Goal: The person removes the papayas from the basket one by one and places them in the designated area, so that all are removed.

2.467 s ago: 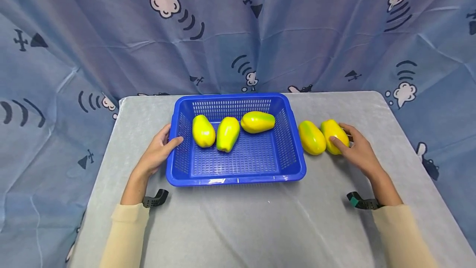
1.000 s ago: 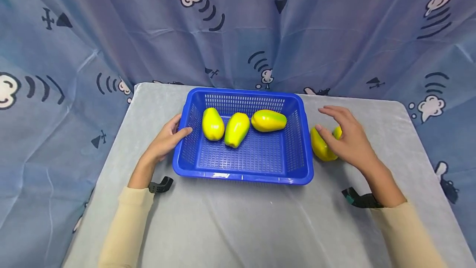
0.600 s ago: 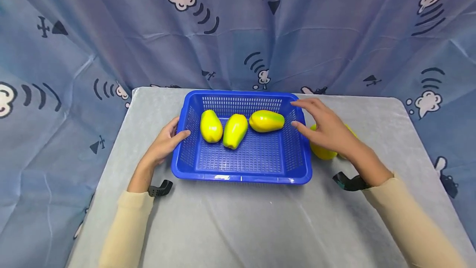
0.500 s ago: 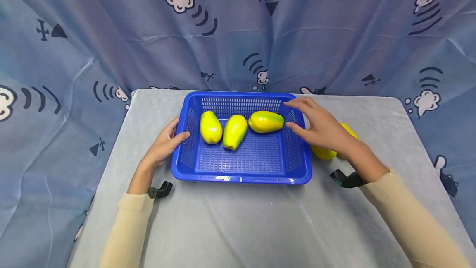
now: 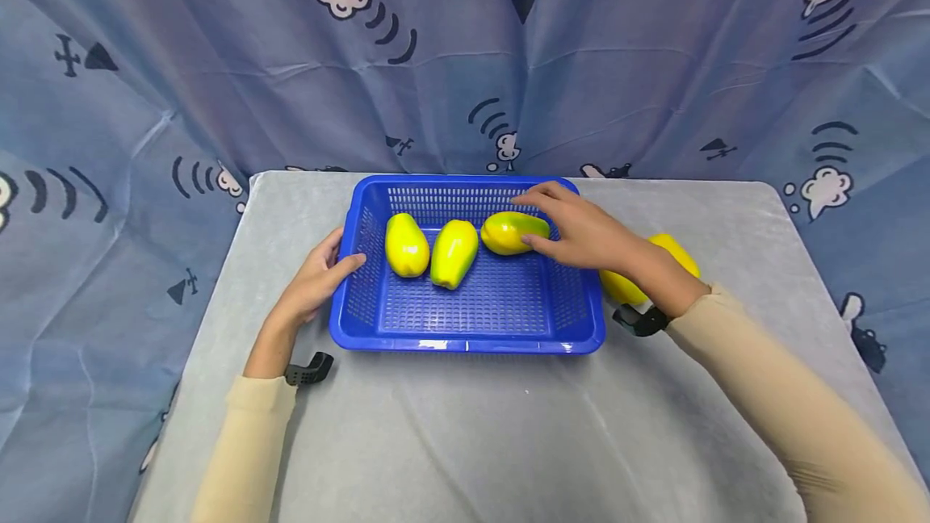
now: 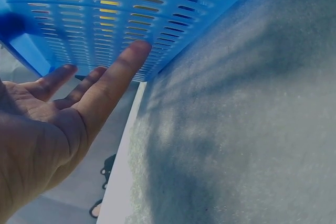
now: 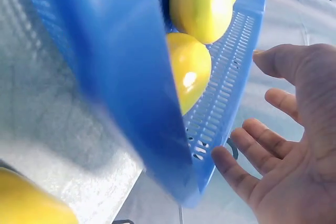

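Right hand (image 5: 574, 232) has swung in since 2.5 s ago, from outside at 3 o'clock to over the blue basket (image 5: 465, 344); layout otherwise looks the same. Nearest thing to it: right-end fruit (image 5: 508, 231), on its side at about 2 o'clock inside. That hand is spread and holds nothing; from the head cam its thumb tip overlaps the fruit, can't tell if it touches. Main risk as I see it: glossy skin, so a one-sided thumb push would probably roll it. If it rolls toward 8 o'clock it bumps the middle fruit (image 5: 454, 255), which sits just beside the left-end fruit (image 5: 407, 245) at 10, so one nudge could shift all three. Second risk: reach crosses the 3 o'clock rim; wrist too low could catch the wall and skew the basket. Left hand (image 5: 314, 279) at 9 o'clock has that wall between thumb and fingers, fingers fairly straight outside, so I'd guess a light hold: good for a small slide, maybe not a hard knock. Outside at 3, inner table fruit (image 5: 619, 289) and outer table fruit (image 5: 681, 255) are partly hidden under the right arm. Sagging forearm or wrist mount (image 5: 641, 320) could clip either and set it rolling on the table (image 5: 450, 434)
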`<state>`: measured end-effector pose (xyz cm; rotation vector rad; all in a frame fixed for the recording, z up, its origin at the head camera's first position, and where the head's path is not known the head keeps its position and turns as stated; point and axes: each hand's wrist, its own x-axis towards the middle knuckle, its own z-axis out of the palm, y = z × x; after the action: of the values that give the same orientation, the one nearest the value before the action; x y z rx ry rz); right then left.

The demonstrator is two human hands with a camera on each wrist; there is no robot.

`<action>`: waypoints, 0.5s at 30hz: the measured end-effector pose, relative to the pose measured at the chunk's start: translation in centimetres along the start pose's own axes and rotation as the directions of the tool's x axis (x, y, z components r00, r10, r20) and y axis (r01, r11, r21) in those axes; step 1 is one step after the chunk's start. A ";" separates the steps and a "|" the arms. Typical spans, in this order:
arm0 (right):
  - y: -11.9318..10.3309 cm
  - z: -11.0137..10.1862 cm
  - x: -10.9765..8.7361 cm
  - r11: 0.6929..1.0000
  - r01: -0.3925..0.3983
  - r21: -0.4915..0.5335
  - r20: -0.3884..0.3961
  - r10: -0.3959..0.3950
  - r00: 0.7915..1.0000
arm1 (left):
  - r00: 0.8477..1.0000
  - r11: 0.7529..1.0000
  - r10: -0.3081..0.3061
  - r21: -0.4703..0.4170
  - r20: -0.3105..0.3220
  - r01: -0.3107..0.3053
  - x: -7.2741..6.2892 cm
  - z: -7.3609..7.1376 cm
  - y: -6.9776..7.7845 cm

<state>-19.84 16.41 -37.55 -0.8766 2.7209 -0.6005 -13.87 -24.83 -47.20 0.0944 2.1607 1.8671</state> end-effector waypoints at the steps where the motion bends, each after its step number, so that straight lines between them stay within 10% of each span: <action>1: 0.0 0.1 0.3 1.000 0.005 -0.005 0.002 -0.005 1.000 | 1.000 1.000 0.005 -0.001 0.000 -0.005 0.0 0.0 0.0; 15: -0.4 0.9 2.5 1.000 -0.003 -0.014 0.095 0.004 0.995 | 1.000 1.000 0.006 0.025 -0.002 -0.006 0.0 0.0 0.0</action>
<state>-21.34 14.34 -38.39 -0.8798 2.6434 -0.5263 -13.87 -24.84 -47.22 0.1044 2.1874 1.8452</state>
